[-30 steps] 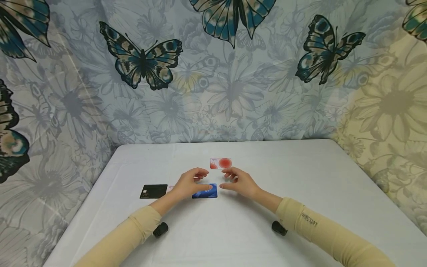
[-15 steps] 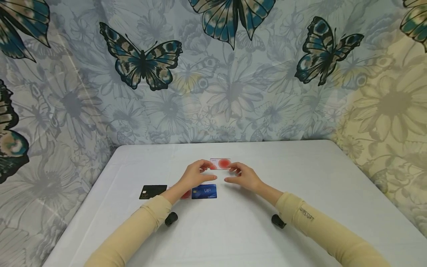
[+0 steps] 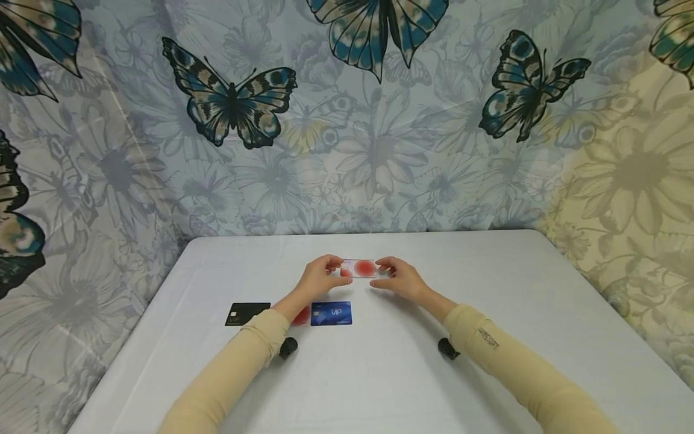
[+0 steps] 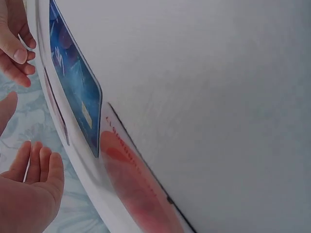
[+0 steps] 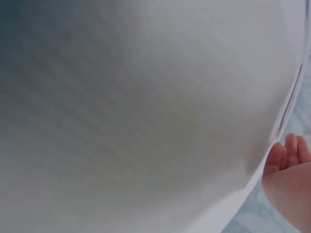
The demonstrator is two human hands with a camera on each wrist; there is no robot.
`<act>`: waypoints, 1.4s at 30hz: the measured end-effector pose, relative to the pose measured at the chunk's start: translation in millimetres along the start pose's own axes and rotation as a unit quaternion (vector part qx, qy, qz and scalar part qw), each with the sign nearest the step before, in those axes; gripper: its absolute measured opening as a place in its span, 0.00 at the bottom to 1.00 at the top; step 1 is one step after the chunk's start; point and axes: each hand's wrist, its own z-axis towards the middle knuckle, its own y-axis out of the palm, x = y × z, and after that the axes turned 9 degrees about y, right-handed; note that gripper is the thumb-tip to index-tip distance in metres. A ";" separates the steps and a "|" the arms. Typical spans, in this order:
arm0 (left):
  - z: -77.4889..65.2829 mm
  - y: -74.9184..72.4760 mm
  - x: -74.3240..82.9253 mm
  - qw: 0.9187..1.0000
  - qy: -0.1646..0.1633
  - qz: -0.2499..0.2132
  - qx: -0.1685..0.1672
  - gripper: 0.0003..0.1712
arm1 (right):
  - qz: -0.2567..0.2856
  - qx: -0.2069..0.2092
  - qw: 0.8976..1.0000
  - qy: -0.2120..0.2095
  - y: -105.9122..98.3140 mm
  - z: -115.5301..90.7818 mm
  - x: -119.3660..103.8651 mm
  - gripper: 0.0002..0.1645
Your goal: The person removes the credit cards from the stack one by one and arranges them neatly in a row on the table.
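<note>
At the left, the black card lies where it lay a second ago, its long axis running left to right and its chip toward the left end. Next to it, a red-and-white card is largely hidden by the left forearm; more of its red end shows now than a second ago. Just right of that, the blue card has come fully into sight, where earlier the left hand covered part of it. It too runs left to right, chip at the left end, "VIP" upright toward the person.

The left hand has moved far and to the right, up to the left end of the far card. Its fingers are softly bent, thumb held apart from them; whether they touch the card I cannot tell.

The far card has kept its place on the far part of the table, beyond the blue card and between both hands. Its long axis runs left to right, along the table's far edge, with the larger red disc toward the right end.

The right hand has also moved far, beside the card's right end, its fingers loosely bent and thumb apart.
</note>
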 end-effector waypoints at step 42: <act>30.0 9.8 -20.3 0.988 0.007 0.147 -0.044 0.32 | -0.084 0.000 0.995 -0.045 -1.4 32.5 3.8 0.35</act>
